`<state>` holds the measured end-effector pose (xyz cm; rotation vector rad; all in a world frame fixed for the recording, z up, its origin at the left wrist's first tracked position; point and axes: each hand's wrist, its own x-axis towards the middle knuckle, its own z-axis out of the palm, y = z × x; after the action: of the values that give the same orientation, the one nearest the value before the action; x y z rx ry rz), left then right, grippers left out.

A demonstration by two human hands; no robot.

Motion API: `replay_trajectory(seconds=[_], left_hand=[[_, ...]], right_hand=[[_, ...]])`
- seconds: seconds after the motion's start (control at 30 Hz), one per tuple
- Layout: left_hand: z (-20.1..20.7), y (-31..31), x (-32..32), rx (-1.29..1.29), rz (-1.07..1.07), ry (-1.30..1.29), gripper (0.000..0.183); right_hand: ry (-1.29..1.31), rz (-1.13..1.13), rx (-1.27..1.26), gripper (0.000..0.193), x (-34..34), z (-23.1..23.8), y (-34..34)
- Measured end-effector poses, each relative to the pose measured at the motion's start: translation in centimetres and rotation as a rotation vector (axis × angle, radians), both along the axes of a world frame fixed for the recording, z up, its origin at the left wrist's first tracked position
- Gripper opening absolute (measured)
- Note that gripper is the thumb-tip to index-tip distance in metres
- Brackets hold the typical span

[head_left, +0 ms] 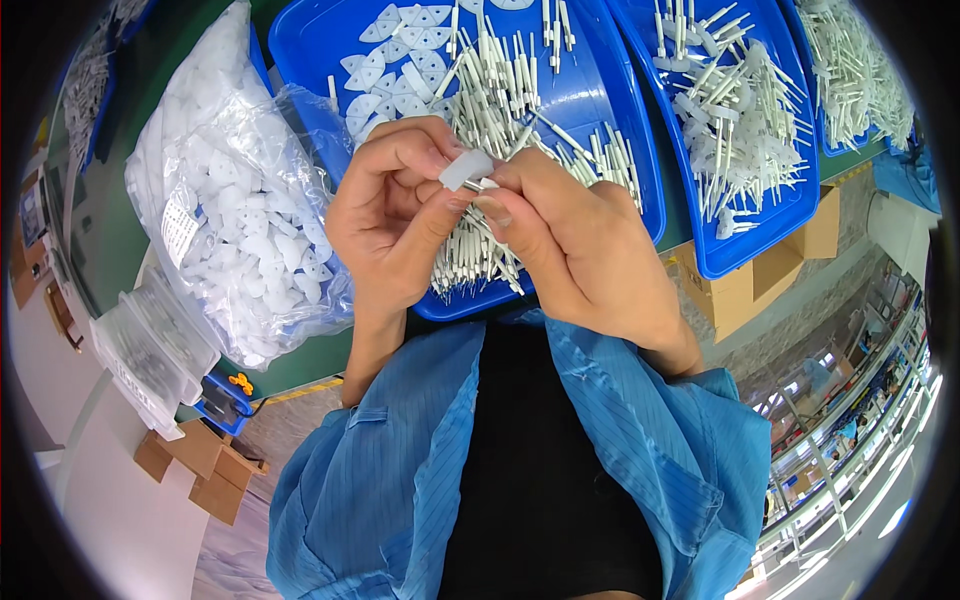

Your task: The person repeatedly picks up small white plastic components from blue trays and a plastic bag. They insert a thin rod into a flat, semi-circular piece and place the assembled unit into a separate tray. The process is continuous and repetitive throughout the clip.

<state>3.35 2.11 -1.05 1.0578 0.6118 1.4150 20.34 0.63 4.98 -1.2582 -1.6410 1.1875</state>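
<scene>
Both my hands meet over a blue tray [590, 60]. Between the fingertips of my left hand [395, 205] is a small white plastic piece [467, 168], pale and slightly curved. My right hand [590, 250] is closed beside it, its thumb and forefinger pinching a thin part at the piece's edge. That part is mostly hidden by the fingers; a short metallic bit shows. Beneath my hands lie many thin white rods [500, 85] with metallic ends. Several flat white triangular pieces [395, 75] with holes lie in the tray's far left.
A clear plastic bag [250, 230] full of white triangular pieces stands left of the tray. To the right, another blue tray [705, 225] holds rods with white pieces attached. A cardboard box [745, 295] sits below it. Clear plastic containers [150, 340] stand at the lower left.
</scene>
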Motion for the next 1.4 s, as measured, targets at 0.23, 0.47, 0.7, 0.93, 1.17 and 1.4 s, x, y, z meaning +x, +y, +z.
replay_trajectory(seconds=[0.23,0.47,0.7,0.93,1.17,1.4], left_hand=[[1.1,0.1,0.4,0.145,0.031,0.093,0.022],[1.4,0.1,1.0,0.251,0.078,0.157,0.014],[1.9,0.3,1.0,0.268,0.154,0.225,0.024],[2.3,0.5,-0.8,0.299,0.007,0.529,0.039],[2.1,0.9,-1.3,0.301,0.018,0.493,0.033],[1.9,0.8,-0.6,0.535,0.153,0.703,0.02]], right_hand=[[0.003,-0.045,0.087,0.011,-0.6,-0.2,-0.6],[-0.366,-0.082,0.417,0.013,-1.0,0.9,-2.0],[-0.127,-0.102,0.371,0.015,-0.4,-1.2,-1.0],[-0.13,-0.076,0.333,0.021,0.7,-2.2,-1.3],[0.06,-0.011,0.167,0.017,0.8,-1.6,-0.4],[0.183,-0.134,-0.296,0.018,0.4,-1.1,-0.2]])
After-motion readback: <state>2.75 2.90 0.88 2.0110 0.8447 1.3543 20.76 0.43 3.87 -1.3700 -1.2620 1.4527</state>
